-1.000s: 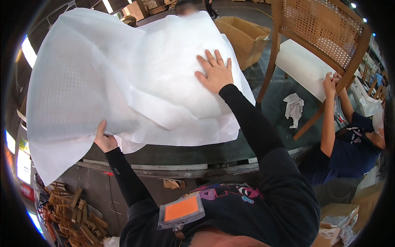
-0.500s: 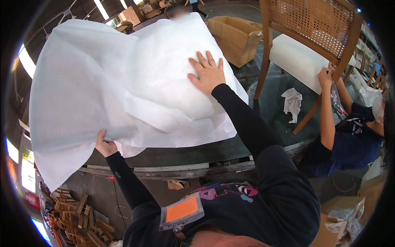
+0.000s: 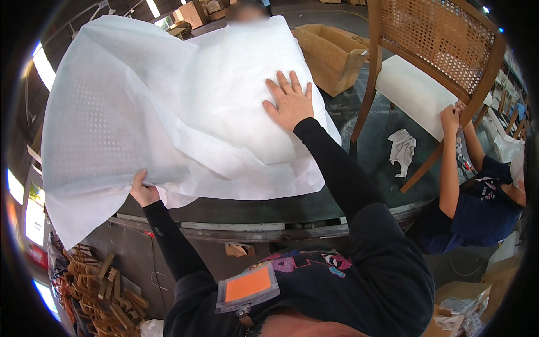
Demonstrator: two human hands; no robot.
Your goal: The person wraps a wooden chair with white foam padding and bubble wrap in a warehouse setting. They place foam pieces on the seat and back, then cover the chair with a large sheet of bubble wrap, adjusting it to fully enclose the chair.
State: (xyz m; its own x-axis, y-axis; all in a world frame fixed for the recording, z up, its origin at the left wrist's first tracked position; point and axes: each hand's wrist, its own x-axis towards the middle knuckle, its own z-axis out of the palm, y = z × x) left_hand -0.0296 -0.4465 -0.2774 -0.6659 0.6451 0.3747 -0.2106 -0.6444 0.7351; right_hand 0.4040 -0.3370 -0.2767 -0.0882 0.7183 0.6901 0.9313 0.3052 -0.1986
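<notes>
Now, left hand (image 3: 145,192): fingers grip white sheet (image 3: 191,121) near bench (image 3: 269,211) edge.
Right hand (image 3: 292,108): fingers splayed on it, over bench.
White sheet: I judge draping; next wants even tension.

From here I can read no text; the pale print (image 3: 488,191) on the dark blue shirt (image 3: 476,223) is too small.

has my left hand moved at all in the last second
No, not visibly: your left hand, gripping the white sheet, keeps about the same place against the table's near edge.
</notes>
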